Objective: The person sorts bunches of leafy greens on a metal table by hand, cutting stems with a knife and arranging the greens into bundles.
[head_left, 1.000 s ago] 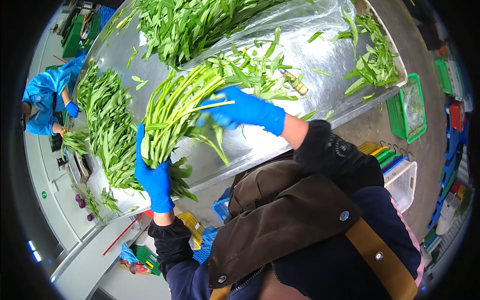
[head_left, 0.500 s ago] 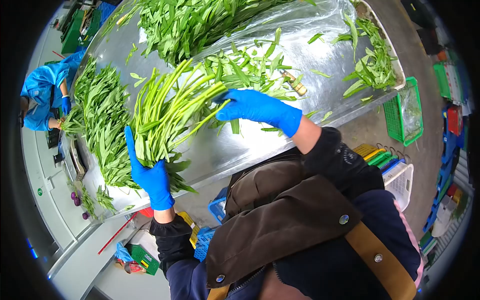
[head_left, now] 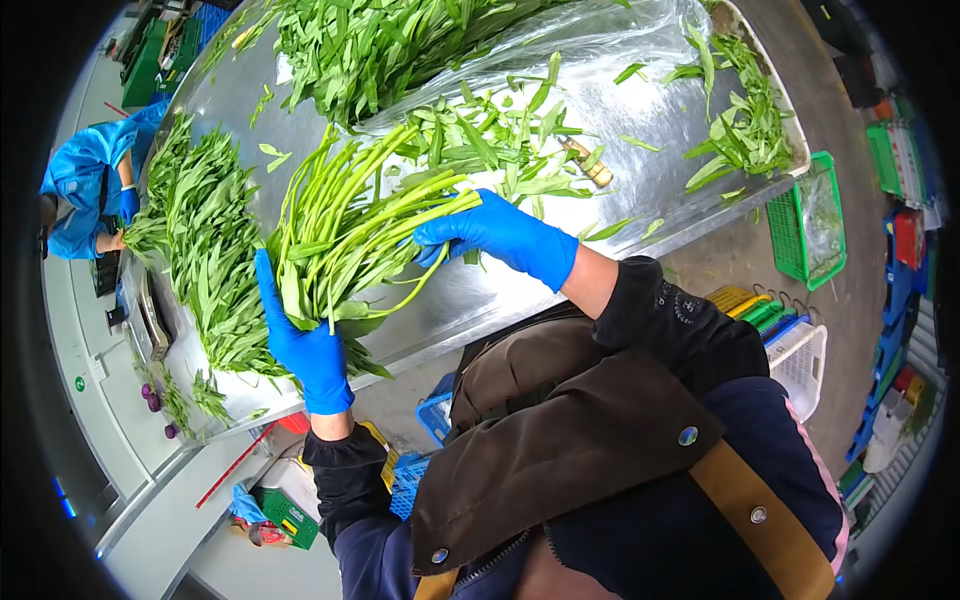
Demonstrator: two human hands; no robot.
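Note:
A loose bunch of water spinach point(head_left: 345, 230), with long pale-green stems, is held above the metal table. My left hand point(head_left: 308, 355), in a blue glove, is wrapped round its leafy lower end, thumb and fingers on either side. The blue-gloved right hand point(head_left: 500, 235) is closed at the stem ends on the right, its fingertips partly hidden behind the stems. Loose leaves and cut pieces point(head_left: 480, 140) lie just beyond the right hand. Left of the bunch runs a long pile of leafy greens point(head_left: 205, 240).
A large heap of greens point(head_left: 370, 50) and clear plastic sheeting point(head_left: 590, 50) lie at the table's far side. A knife-like tool with a tan handle point(head_left: 587, 163) rests among scraps. A blue-clad co-worker point(head_left: 85, 180) handles greens at left. Green crate point(head_left: 808, 225) stands off the right edge.
My right hand has moved slightly down and right along the stems, which now fan lower and more sideways. My left hand keeps its hold, shifted a little. The co-worker's hand has moved slightly.

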